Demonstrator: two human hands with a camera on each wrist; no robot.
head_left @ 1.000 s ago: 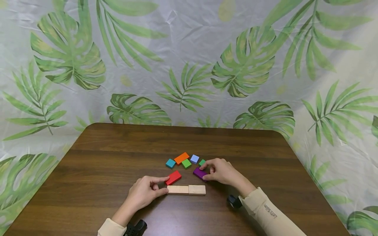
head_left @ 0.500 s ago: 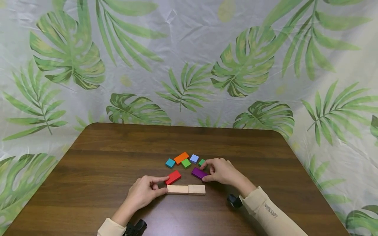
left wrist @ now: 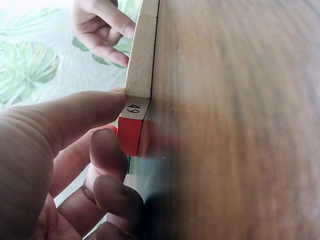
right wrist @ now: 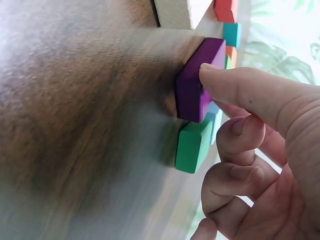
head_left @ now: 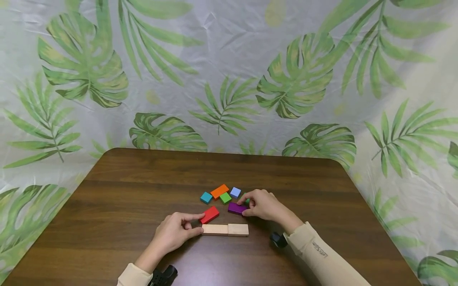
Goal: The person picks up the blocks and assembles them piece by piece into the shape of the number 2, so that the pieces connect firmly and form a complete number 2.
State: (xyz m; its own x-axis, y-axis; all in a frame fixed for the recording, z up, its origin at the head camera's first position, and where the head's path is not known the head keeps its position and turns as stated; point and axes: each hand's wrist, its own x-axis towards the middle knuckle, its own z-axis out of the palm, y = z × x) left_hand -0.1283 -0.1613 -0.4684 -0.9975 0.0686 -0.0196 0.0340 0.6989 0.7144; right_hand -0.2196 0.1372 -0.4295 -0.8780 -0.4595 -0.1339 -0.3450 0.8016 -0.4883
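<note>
Reading from left to right, the left hand (head_left: 175,232) rests low at the near side of the arrangement, its grip spread, not pinching: forefinger on the left end of the red block (head_left: 209,215), thumb against the left end of the left plain block (head_left: 215,229). The teal block (head_left: 206,198) lies beyond the red one, apart from it. The red block's long axis runs obliquely, right end farther from the person. Next, the orange block (head_left: 220,191) and light green block (head_left: 225,198) sit close together; contact between them cannot be confirmed. The blue block (head_left: 235,192) lies just beside. The right plain block (head_left: 238,229) meets the left plain one end to end, forming a straight row across the tabletop (head_left: 161,171). Principal finding: the purple block (head_left: 236,208) lies just beyond this row, with a strip of wood showing between, its long axis roughly parallel to the row. It extends leftward from the right hand (head_left: 262,205), the nearer of the two, whose grip appears to pinch its right end between thumb and forefinger. The dark green block (right wrist: 192,150) lies beside that end, partly hidden in the head view. No container is seen.
</note>
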